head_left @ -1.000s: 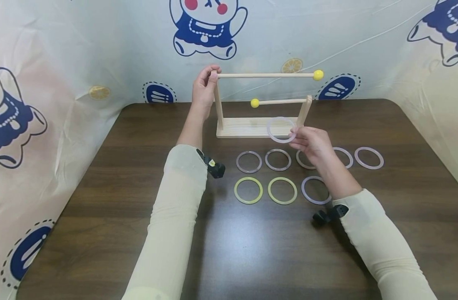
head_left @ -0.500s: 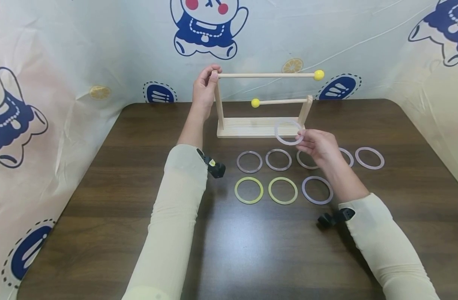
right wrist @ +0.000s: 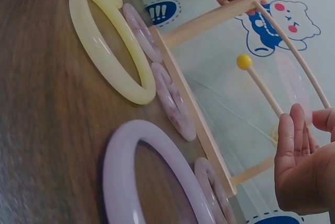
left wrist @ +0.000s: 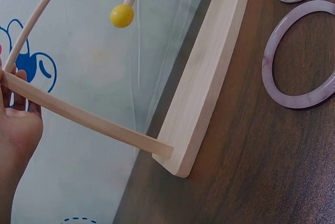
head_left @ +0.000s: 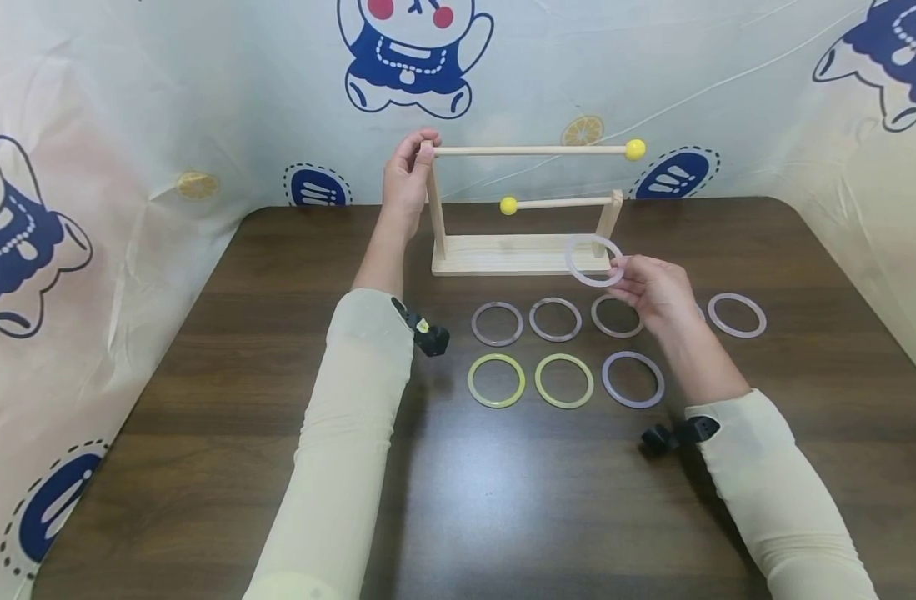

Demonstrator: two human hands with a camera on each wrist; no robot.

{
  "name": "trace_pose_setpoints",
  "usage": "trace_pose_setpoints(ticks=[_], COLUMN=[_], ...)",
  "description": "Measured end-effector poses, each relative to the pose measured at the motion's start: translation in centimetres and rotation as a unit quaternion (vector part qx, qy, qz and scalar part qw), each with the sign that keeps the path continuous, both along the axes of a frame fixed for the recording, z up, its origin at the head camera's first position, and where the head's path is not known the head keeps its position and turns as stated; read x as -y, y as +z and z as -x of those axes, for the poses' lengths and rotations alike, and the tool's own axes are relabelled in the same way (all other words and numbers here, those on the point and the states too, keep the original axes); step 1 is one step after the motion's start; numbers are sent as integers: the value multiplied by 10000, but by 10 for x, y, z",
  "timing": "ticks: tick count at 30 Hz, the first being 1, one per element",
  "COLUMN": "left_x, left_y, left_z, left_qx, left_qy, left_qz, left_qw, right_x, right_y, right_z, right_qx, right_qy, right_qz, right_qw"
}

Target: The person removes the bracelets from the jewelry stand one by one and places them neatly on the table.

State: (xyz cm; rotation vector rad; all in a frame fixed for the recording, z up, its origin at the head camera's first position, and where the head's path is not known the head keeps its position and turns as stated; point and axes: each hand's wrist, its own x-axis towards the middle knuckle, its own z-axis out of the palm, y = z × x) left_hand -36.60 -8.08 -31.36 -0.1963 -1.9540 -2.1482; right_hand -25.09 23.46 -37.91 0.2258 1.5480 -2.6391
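Note:
A wooden rack stands at the back of the table, with a flat base (head_left: 510, 257) and two upright posts. Its upper rod (head_left: 533, 151) runs right from the taller left post (head_left: 438, 218) to a yellow ball. The shorter right post carries a lower rod (head_left: 566, 202) pointing left, also tipped with a yellow ball. My left hand (head_left: 405, 187) grips the top of the taller post, fingers behind it in the left wrist view. Between thumb and fingers, my right hand (head_left: 658, 292) pinches a pale pink bangle (head_left: 596, 283), raised in front of the right post.
Nearer me lie two yellow-green bangles (head_left: 497, 405) and a lilac bangle (head_left: 633, 405). Behind them is a row of several purplish bangles (head_left: 555, 338), one mostly hidden by my right hand. A printed cloth (head_left: 240, 100) hangs behind the dark wooden table (head_left: 202, 400).
My right hand has shifted to the right with the pink bangle, from over the rack's base to in front of the right post. The left hand keeps its grip in the same place.

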Motion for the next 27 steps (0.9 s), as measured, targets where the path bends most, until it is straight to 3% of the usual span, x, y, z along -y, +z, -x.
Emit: trace_pose_setpoints(ticks=[27], left_x=[0], left_y=[0], left_z=[0], left_qx=[66], left_qy=[-17], left_qz=[-58], left_qw=[10000], right_x=[-24], right_y=[-1], right_z=[-9], right_qx=[218], right_qy=[-7], right_qz=[-23], right_qw=[9998])
